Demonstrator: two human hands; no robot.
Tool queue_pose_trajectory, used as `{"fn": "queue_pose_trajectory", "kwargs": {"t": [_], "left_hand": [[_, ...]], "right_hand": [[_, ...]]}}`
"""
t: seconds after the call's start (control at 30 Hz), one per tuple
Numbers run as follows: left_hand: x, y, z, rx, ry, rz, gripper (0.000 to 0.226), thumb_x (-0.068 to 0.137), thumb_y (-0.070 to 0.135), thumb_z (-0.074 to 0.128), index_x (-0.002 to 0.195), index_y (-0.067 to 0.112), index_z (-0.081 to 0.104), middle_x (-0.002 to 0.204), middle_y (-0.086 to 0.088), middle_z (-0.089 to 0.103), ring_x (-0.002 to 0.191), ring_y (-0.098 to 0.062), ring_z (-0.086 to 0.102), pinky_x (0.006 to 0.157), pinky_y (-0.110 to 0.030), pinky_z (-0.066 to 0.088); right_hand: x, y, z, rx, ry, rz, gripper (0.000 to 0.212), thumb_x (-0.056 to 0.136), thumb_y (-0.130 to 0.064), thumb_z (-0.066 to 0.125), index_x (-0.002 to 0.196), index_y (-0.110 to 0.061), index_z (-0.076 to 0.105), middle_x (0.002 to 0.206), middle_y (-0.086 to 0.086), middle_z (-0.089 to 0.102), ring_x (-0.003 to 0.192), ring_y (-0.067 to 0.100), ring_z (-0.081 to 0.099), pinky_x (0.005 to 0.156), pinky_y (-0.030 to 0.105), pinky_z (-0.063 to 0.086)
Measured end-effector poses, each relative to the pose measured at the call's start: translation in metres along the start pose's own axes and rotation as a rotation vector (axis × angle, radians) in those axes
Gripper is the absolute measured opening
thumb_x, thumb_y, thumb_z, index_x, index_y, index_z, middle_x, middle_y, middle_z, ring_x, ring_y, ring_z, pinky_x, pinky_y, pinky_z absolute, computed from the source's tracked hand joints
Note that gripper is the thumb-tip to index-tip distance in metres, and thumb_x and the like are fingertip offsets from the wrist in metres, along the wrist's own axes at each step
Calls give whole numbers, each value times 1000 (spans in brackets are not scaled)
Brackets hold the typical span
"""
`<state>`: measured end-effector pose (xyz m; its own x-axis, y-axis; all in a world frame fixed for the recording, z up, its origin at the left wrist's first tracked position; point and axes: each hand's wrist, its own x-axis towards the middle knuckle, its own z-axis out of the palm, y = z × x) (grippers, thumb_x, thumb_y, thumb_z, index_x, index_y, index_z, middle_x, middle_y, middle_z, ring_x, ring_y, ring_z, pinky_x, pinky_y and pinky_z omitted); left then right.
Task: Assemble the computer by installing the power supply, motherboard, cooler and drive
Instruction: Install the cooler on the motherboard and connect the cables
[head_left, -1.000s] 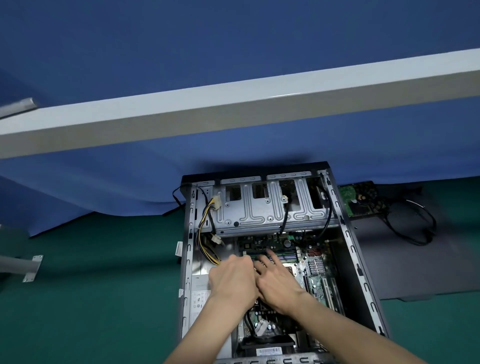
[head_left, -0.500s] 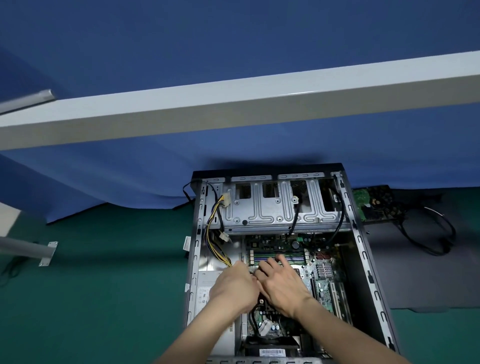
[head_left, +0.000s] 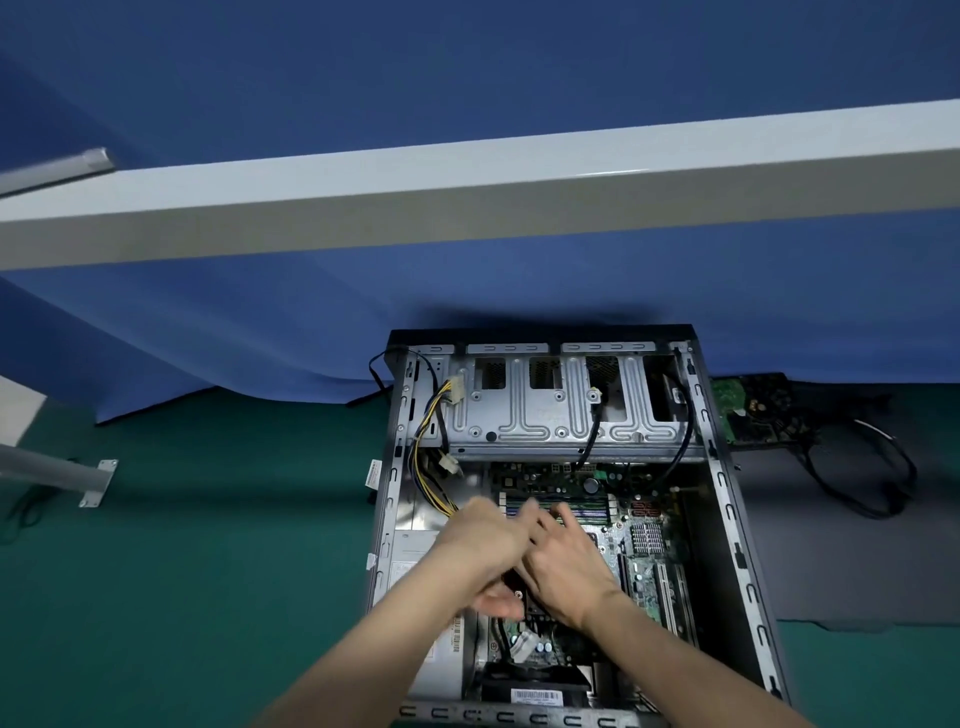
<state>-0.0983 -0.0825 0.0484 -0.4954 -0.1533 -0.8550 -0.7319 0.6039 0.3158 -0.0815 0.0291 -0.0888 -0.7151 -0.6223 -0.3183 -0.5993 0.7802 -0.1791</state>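
Note:
The open computer case (head_left: 728, 519) lies on a green mat. Inside it are the motherboard (head_left: 647, 566), the grey power supply (head_left: 415, 551) at the left wall, and the metal drive cage (head_left: 545, 415) at the far end. Both my hands meet over the board's middle, above a black cooler (head_left: 532, 603) that they mostly hide. My left hand (head_left: 483, 540) curls over its left side, with the thumb lying below. My right hand (head_left: 566, 566) rests on top of it with its fingers stretched toward the memory slots. Both hands are blurred.
Yellow and black power cables (head_left: 426, 467) run from the power supply toward the cage. Beyond the case's right wall lie a green circuit board (head_left: 748, 410) and a looped black cable (head_left: 862, 483). A white beam (head_left: 467, 197) crosses overhead. A metal bracket (head_left: 96, 480) stands at the left.
Both hands stay over the cooler. My left hand's thumb has spread out below it and the fingers have shifted slightly. The view has moved a little.

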Motion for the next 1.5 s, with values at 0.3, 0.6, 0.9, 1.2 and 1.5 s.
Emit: {"fn": "queue_pose_trajectory", "kwargs": {"t": [0.3,0.6,0.9,1.2,1.5], "left_hand": [[-6,-5,21,1419,160,770,22,95,6,49,113,9,61,113,-6,63,106,-25,58,74,-33,43],[-8,0,13,-396,-29,-237,21,97,25,53,109,8,51,64,-8,56,42,-13,52,30,-15,31],[5,4,38,1578,143,784,28,93,6,52,119,5,59,110,-4,63,99,-23,59,63,-29,48],[-5,-12,18,-36,49,-157,25,98,32,47,94,8,47,68,-4,59,44,-13,54,40,-20,41],[6,-19,6,1578,145,855,18,93,7,52,104,14,64,105,-2,65,97,-23,62,70,-31,39]], "right_hand": [[4,2,11,-6,-41,10,45,93,-24,39,137,-15,45,130,10,49,123,30,40,114,47,11],[2,4,9,-26,11,-34,41,91,-30,35,122,-13,56,121,9,52,118,30,43,106,47,13],[3,-1,5,89,73,30,43,90,-29,59,127,-8,54,123,12,60,122,18,39,114,29,-3],[1,2,5,-18,1,-40,59,88,-38,14,126,-14,54,116,9,53,112,30,46,103,48,20],[2,2,8,-39,-35,-37,58,88,-34,16,132,-11,47,123,12,50,116,30,43,108,49,17]]}}
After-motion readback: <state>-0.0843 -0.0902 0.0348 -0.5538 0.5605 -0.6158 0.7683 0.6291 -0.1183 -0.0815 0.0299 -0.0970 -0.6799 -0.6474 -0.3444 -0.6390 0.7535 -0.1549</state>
